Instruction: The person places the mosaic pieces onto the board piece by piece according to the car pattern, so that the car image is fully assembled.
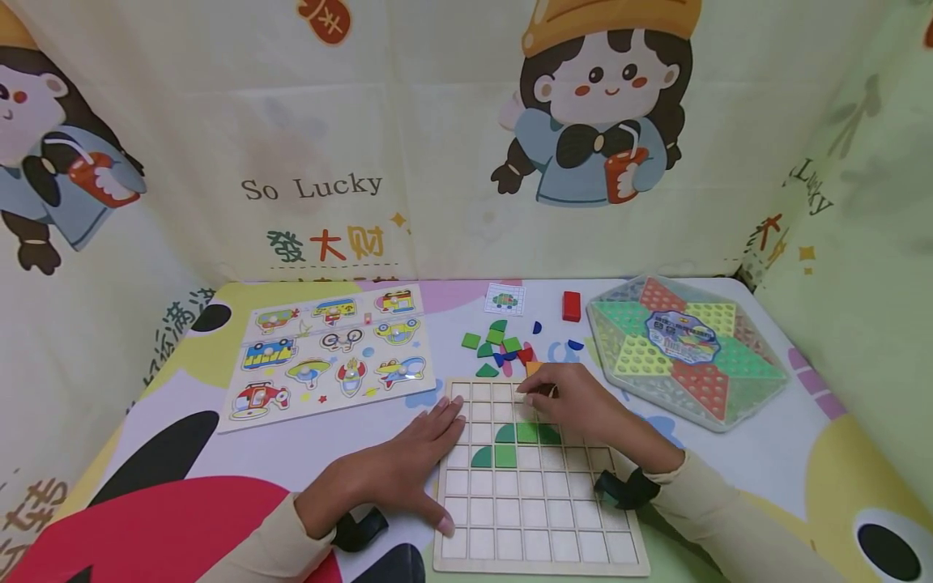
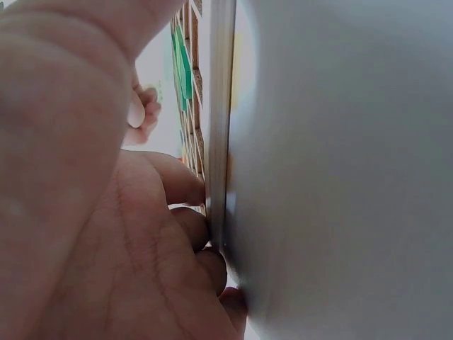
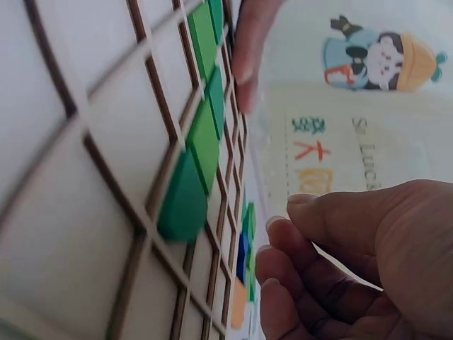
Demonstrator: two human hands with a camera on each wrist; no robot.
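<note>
A wooden grid board [image 1: 532, 554] lies in front of me. Two light green squares [image 1: 505, 457] and three dark green rounded pieces [image 1: 482, 457] sit in its cells, also visible in the right wrist view. My left hand [image 1: 401, 461] rests along the board's left edge, fingers extended, thumb lower down. My right hand [image 1: 576, 401] hovers over the upper cells with fingers loosely bent; the right wrist view shows nothing between thumb and fingertips. An orange piece [image 1: 534, 368] lies just beyond that hand, partly hidden by it.
Loose green, blue and red pieces [image 1: 513, 344] lie beyond the board. Behind them are a small pattern card [image 1: 504, 300] and a red block [image 1: 572, 306]. A vehicle puzzle board [image 1: 321, 360] lies left; a hexagonal plastic case [image 1: 659, 380] lies right.
</note>
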